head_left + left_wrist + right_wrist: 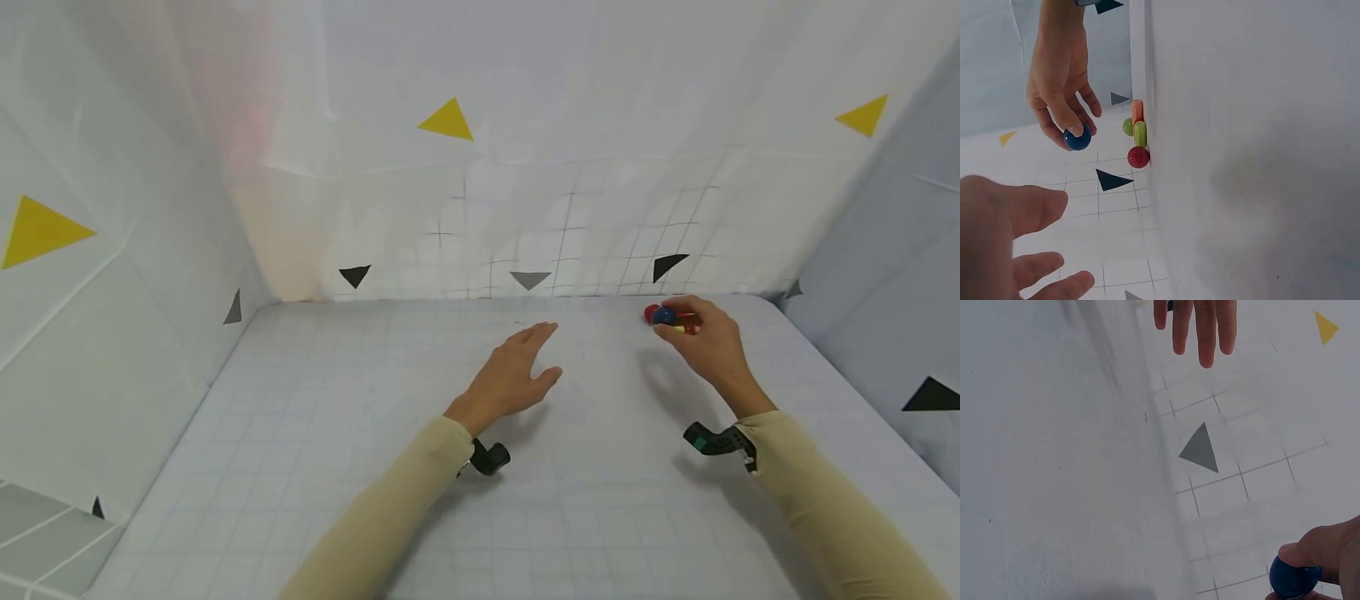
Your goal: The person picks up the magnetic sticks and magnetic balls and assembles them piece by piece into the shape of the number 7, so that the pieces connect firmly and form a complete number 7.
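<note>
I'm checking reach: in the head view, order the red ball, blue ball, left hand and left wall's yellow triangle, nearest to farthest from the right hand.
1. Blue ball: in the right hand.
2. Red ball: left of the blue.
3. Left hand: over the table, farther left.
4. Yellow triangle: on the left wall.

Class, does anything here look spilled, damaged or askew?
Nothing looks spilled or damaged: the right hand holds the blue ball above the table, and the red ball sits near the back wall. The black triangle above them looks askew: its top edge slants, unlike the level grey triangle.
</note>
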A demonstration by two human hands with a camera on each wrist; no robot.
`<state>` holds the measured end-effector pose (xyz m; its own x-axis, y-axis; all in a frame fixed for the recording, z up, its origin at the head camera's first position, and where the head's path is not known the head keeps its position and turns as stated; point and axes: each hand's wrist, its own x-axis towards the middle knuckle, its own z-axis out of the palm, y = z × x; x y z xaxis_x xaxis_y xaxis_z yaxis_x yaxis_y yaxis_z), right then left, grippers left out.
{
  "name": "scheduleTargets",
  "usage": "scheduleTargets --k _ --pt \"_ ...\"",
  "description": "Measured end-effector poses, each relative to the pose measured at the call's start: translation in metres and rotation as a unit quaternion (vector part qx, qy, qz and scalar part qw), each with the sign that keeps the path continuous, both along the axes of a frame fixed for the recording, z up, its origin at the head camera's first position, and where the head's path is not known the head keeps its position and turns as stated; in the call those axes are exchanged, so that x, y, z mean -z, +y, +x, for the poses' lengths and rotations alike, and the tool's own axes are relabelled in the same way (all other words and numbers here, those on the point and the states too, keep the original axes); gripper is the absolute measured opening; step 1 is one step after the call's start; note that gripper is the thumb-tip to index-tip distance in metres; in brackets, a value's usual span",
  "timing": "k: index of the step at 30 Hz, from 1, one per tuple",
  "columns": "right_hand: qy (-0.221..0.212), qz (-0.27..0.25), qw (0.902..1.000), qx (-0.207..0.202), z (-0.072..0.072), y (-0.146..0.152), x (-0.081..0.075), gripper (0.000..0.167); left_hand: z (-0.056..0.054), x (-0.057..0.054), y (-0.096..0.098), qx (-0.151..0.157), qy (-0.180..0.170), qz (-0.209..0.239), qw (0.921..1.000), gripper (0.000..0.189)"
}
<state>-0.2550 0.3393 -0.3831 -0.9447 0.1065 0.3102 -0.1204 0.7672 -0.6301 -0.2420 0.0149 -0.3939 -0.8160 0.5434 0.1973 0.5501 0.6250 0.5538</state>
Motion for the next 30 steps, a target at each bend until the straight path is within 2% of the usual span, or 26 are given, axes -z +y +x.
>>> scheduleTargets --k 5,16,24,30 --pt "0.024 0.005 0.9992 -0.03 0.004 -0.012 -0.002 0.042 0.002 -0.001 -0.008 -0.001 0.0 0.009 1.0 0.066" --pt "0.047 0.0 0.9957 -0.079 0.006 -0.037 -0.005 0.04 0.011 0.001 -0.02 -0.02 -0.004 0.029 0.9994 0.064" --pt "0.026 -0.016 0.9934 -0.11 0.011 -0.06 -0.002 0.04 0.014 0.001 -0.027 -0.027 0.005 0.033 0.9991 0.063" --pt "0.027 -0.027 0.99 -0.136 0.012 -0.076 0.002 0.039 0.015 0.004 -0.035 -0.03 -0.001 0.041 0.9987 0.063"
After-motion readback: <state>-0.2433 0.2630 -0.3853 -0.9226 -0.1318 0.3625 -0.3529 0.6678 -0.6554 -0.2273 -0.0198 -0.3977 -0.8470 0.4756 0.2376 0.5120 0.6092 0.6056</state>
